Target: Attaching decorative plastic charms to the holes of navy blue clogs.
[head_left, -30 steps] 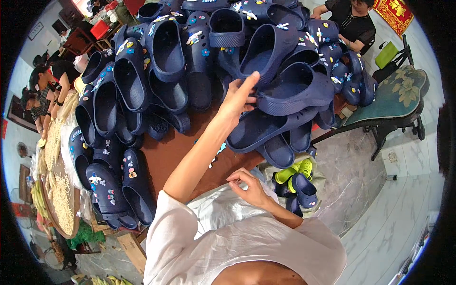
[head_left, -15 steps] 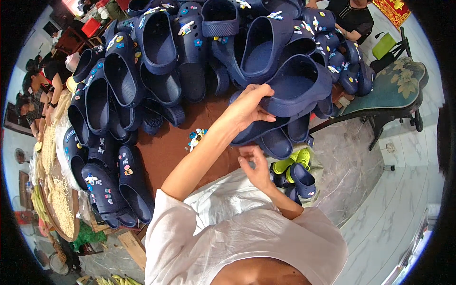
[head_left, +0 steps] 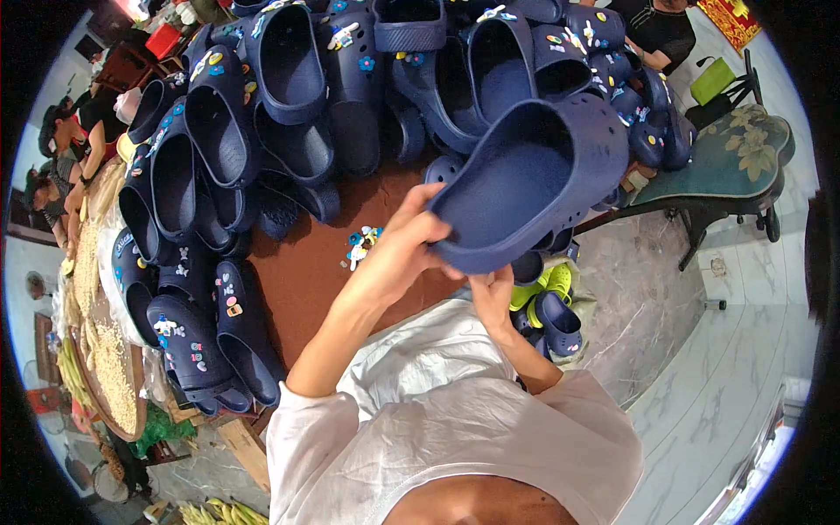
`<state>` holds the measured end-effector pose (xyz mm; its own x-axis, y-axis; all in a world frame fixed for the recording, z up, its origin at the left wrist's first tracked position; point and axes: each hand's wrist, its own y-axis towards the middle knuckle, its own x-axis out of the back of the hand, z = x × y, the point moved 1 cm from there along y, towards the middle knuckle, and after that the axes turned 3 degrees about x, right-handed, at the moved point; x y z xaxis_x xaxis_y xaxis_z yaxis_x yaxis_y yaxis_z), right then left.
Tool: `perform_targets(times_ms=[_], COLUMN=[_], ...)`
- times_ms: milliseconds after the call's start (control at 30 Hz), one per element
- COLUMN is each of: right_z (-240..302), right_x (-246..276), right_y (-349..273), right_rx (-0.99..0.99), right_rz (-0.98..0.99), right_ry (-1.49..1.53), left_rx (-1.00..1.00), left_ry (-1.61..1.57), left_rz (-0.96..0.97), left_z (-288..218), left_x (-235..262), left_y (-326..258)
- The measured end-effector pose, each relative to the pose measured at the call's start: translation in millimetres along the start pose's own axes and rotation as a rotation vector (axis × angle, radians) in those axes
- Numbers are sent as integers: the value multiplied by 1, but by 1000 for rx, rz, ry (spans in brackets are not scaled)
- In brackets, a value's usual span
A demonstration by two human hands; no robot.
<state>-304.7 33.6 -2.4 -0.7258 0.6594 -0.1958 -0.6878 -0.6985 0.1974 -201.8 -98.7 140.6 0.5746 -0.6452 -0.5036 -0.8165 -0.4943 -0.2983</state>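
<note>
Far left: a round tray of pale kernels (head_left: 105, 367) sits at the bench edge, partly cut off by the dark rim. Next to it, a row of navy clogs (head_left: 188, 188) w/ small coloured charms lies along the brown bench (head_left: 302, 271). Loose charms (head_left: 360, 245), blue and white, lie on the bench centre; shapes too small to make out.

Your left hand (head_left: 411, 249) is clenched on the heel rim of a plain navy clog (head_left: 534, 179), held tilted above the near bench edge, opening facing you. Your right hand (head_left: 494, 297) is under the clog's heel end; fingers mostly hidden behind it, so grip cannot be confirmed.

Behind: a large heap of navy clogs (head_left: 420, 79) fills the bench to the top rim. Below the held clog: a small navy and lime-green pair (head_left: 551, 306), partly hidden by your arm.

Right: green cushioned seat (head_left: 744, 157) on a dark frame. Top right: red sign w/ gold marks (head_left: 731, 17), cut off; lime-green box (head_left: 713, 80) below it.
</note>
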Motion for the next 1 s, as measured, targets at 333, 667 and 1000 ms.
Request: perform_targets(times_ms=[333, 667, 1000], right_z=[2, -2, -5], right_x=[12, 8, 0], right_y=[9, 4, -19], right_rx=[-153, -325, -296], right_rz=[-301, -343, -231], right_ry=[219, 170, 160], left_rx=[-209, -250, -185], left_ry=[-41, -231, -227], left_rz=[-308, -894, -941], left_z=[57, 138, 191], left_x=[91, 129, 154], left_y=[-142, -244, -272])
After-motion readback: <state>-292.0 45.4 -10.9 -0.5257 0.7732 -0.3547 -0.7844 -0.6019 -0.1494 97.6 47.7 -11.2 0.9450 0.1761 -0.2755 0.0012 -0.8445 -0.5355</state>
